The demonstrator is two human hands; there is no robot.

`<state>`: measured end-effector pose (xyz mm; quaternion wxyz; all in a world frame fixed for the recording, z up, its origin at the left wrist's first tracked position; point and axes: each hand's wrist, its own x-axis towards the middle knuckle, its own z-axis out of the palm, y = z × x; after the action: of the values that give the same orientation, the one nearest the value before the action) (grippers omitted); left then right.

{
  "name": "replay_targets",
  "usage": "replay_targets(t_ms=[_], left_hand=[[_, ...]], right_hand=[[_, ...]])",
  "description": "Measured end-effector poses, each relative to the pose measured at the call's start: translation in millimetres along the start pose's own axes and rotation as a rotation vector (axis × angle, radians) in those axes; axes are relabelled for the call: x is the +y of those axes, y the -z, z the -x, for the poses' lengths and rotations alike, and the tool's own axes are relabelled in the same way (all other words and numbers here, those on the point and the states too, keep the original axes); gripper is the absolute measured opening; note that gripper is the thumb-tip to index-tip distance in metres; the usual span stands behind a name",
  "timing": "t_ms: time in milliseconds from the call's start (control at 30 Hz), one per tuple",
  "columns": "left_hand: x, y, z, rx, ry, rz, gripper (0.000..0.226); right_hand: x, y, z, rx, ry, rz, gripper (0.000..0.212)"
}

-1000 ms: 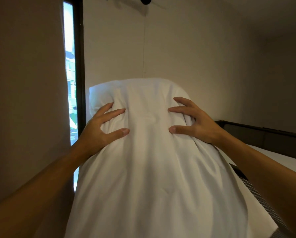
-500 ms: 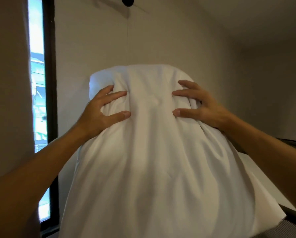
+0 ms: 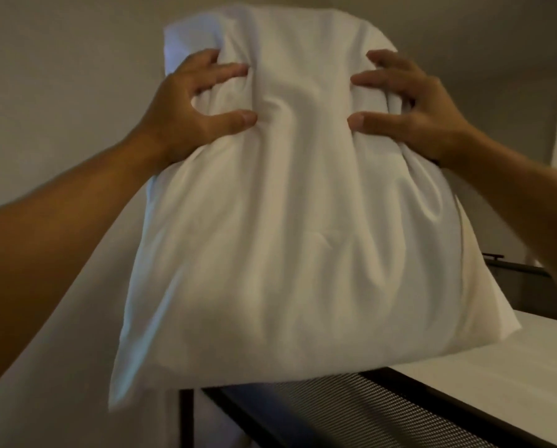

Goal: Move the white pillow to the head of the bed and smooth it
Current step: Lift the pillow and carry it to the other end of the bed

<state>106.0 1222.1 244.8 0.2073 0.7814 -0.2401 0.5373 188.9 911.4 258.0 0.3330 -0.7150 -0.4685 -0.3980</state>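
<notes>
The white pillow [image 3: 290, 240] hangs upright in the air in front of me and fills the middle of the view. My left hand [image 3: 186, 111] grips its upper left side, fingers and thumb pinching a fold of the cover. My right hand [image 3: 413, 108] grips the upper right side the same way. The pillow's lower edge hangs just above the black mesh bed rail [image 3: 351, 409]. The white mattress [image 3: 497, 360] lies at the lower right, behind the rail. The head of the bed is hidden behind the pillow.
Plain beige walls stand behind and to the left. A second black rail [image 3: 523, 282] runs along the far side of the mattress at the right. A black vertical post [image 3: 186, 418] of the bed frame shows under the pillow.
I have lifted the pillow higher and swung it right, over the bed rail. The window at the left has left the view. Both hands keep their grip.
</notes>
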Motion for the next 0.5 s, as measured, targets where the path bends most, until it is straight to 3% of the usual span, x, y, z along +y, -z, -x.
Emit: replay_targets(t_ms=[500], left_hand=[[-53.5, -160.4, -84.1, -0.066, -0.155, 0.237, 0.061]], right_hand=[[88.1, 30.1, 29.5, 0.17, -0.182, 0.265, 0.06]])
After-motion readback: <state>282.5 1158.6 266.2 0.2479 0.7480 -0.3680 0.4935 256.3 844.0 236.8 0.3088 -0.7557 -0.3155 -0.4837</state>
